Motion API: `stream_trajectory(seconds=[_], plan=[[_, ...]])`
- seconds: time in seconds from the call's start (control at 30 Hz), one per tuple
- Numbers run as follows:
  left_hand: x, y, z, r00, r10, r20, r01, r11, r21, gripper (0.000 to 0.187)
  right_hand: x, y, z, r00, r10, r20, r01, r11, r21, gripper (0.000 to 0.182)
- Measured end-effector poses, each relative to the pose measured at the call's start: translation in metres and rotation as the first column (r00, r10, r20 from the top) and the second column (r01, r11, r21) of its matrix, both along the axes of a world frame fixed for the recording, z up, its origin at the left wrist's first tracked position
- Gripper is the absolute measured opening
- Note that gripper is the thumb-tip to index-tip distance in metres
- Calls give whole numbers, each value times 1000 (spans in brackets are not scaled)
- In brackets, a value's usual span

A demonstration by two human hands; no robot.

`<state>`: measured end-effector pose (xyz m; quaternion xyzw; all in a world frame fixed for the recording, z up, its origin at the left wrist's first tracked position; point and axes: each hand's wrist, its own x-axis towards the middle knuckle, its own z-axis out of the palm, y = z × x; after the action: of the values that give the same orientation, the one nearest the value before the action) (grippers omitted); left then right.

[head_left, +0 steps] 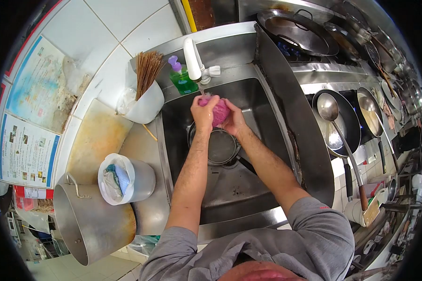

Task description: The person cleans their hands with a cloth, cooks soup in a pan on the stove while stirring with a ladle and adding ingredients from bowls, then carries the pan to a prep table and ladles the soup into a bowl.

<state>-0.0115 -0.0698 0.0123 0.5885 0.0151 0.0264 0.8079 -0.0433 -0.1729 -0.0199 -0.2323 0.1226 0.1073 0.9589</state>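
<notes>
Left hand (205,112) and right hand (235,121) clamp around pink bundle (220,112), just below tap (192,60), over sink (262,110). Best handling, probably: squeeze evenly, turn it often, keep low against splashing.

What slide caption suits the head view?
Left hand and right hand hold a pink object under a white faucet, over a sink.
</notes>
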Motion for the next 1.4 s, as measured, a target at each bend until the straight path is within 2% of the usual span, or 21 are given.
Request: stream_trajectory(seconds=[0.1,0.2,0.27,0.3,0.33,0.37,0.43,0.5,0.57,0.6,0.67,0.7,0.83,0.93,1.0,1.07,1.1,1.17,1.23,1.3,1.4], plan=[[-14,-7,8,885,-82,458,-170,859,483,39,4,6,8,997,-33,68,20,984,176,32],[-28,-13,23,755,-111,646,-422,672,609,38,16,5,12,979,23,200,-55,987,154,26],[-19,-14,0,871,96,481,-379,756,534,35,21,14,10,987,-80,142,77,997,26,20],[-13,-15,-3,964,195,179,-251,888,386,30,22,18,9,977,-190,95,200,973,-111,15],[-6,-15,-11,973,221,71,-229,963,140,28,25,19,12,962,-253,104,274,904,-329,9],[0,-12,-20,975,220,-40,-223,968,-116,26,24,20,15,962,-251,103,272,905,-328,9],[-3,-6,-9,975,138,-175,-172,966,-192,25,23,19,20,957,-196,214,290,644,-708,10],[-3,-9,-7,953,38,-300,-124,953,-276,25,26,19,7,946,-227,232,324,651,-686,11],[3,-11,-14,988,127,-83,-120,989,84,26,27,17,-2,955,-287,69,292,880,-374,17],[3,-12,-8,993,117,2,-114,967,228,26,27,16,-10,955,-288,66,291,881,-374,17],[2,-11,3,989,114,91,-141,899,415,27,28,13,-26,997,-44,56,39,996,82,34],[4,-9,6,979,91,183,-182,794,581,28,22,13,-20,997,-45,56,40,996,81,34],[-9,-5,33,932,-63,356,-214,699,683,31,-4,17,3,998,1,65,-12,987,159,44],[-13,-3,33,875,-191,445,-183,721,668,29,4,19,-3,990,34,140,-70,963,260,43],[-5,1,16,909,-77,410,-186,805,564,29,16,17,-3,984,46,172,-98,946,309,42],[7,3,-7,986,125,107,-139,980,143,30,25,21,9,989,0,151,5,999,-39,40],[6,6,-7,987,124,107,-138,980,141,30,23,23,17,988,-1,151,7,999,-40,40],[-1,14,-2,971,-115,-212,9,896,-443,27,18,26,37,985,-158,69,168,965,-199,35],[-2,13,4,964,-176,-197,81,906,-415,24,19,21,18,982,-159,105,178,961,-212,39],[3,9,6,1000,9,-2,-9,1000,22,27,14,15,1,988,29,154,-26,1000,-17,49],[-3,3,23,994,-2,107,-25,969,245,29,-9,15,-4,986,104,127,-111,993,50,49]])
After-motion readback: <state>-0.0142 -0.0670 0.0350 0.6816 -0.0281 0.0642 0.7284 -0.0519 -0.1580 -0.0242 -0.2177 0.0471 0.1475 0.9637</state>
